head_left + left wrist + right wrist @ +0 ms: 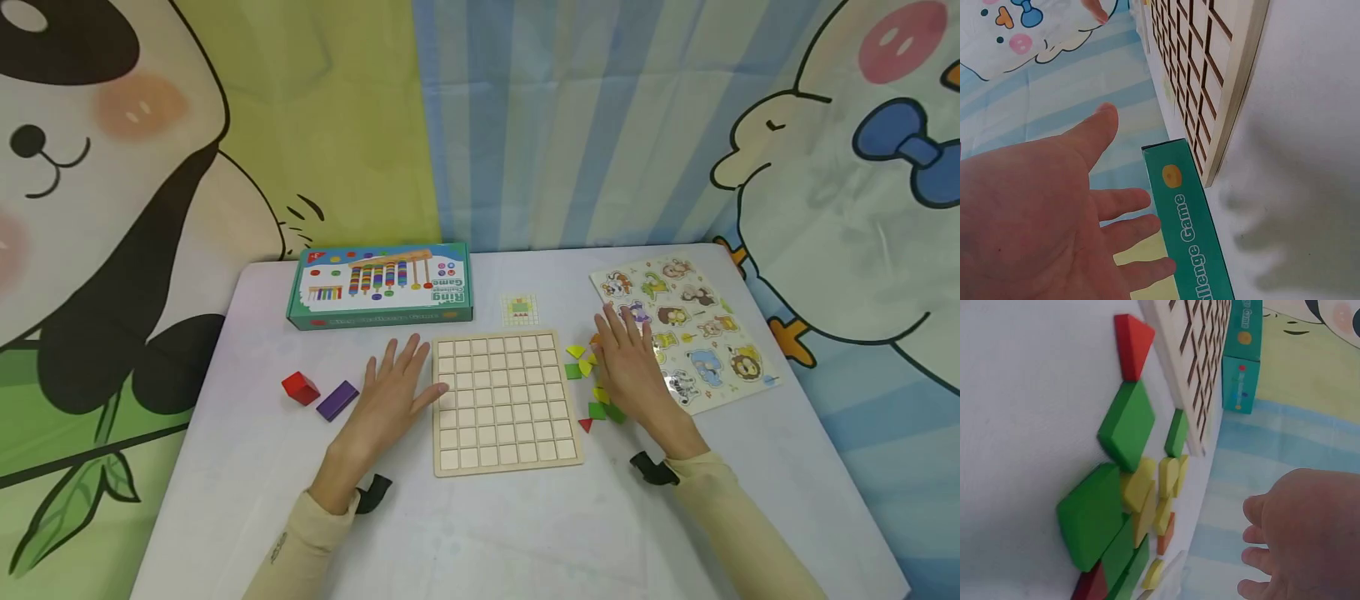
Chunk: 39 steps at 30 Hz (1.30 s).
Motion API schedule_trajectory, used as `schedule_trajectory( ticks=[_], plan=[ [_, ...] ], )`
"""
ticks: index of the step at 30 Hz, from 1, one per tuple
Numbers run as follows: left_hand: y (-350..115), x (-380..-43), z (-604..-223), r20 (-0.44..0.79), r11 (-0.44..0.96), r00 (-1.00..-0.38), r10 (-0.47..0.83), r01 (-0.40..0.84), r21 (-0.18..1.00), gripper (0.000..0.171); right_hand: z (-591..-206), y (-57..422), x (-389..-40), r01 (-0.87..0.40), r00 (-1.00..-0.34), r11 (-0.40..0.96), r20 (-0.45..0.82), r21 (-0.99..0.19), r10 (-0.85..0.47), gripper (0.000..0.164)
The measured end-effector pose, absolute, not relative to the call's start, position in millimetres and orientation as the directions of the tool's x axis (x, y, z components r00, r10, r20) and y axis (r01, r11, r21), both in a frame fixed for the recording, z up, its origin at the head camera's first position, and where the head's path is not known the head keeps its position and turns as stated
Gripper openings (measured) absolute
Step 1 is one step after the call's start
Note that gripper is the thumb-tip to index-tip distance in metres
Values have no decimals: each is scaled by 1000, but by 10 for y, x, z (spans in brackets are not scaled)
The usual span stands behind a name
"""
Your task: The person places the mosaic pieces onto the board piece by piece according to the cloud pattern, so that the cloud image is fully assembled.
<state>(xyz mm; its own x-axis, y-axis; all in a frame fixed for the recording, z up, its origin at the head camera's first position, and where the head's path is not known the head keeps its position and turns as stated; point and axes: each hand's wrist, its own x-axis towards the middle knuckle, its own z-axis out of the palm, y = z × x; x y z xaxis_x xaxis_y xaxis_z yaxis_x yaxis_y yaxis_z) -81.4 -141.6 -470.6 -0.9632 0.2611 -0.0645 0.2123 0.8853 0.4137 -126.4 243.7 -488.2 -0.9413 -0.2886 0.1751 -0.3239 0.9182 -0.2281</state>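
A square wooden grid board (pixel 507 403) lies in the middle of the white table. My left hand (pixel 392 390) hovers at its left edge with fingers spread and thumb over the rim; in the left wrist view the palm (pixel 1029 219) shows holding nothing. To the right of the board lie loose wooden pieces: a red triangle (pixel 1133 345), green squares (pixel 1127 425) and several yellow pieces (pixel 1138 484). My right hand (pixel 632 367) is stretched out above these pieces, hiding some of them in the head view, and its fingers are empty.
A green ring game box (pixel 378 287) stands at the back left, with a small pattern card (pixel 520 309) to its right. An animal puzzle board (pixel 708 333) lies at the right. A red cube (pixel 301 388) and a purple block (pixel 337 401) sit left of my left hand.
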Motion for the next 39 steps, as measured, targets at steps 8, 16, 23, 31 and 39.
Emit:
schedule_trajectory(
  ticks=[8, 16, 23, 31, 39],
  plan=[
    [-1408, -806, -4727, -85, 872, -952, 295, 231, 432, 84, -5065, 2597, -1383, -292, -952, 924, 169, -245, -256, 47],
    [-1384, -778, -4741, -106, 850, -945, 311, 227, 475, 87, -5152, 2697, -1433, -318, -941, 911, 206, -263, -269, 38],
    [-1385, -756, -4764, -135, 845, -938, 318, 216, 489, 88, -5164, 2707, -1451, -323, -935, 913, 232, -249, -268, 34],
    [-1400, -731, -4806, -171, 842, -930, 324, 201, 501, 89, -5190, 2716, -1486, -310, -937, 919, 241, -243, -253, 31],
    [-1408, -718, -4843, -188, 836, -925, 330, 194, 513, 89, -5175, 2729, -1537, -369, -909, 902, 292, -224, -299, 27]
  ],
)
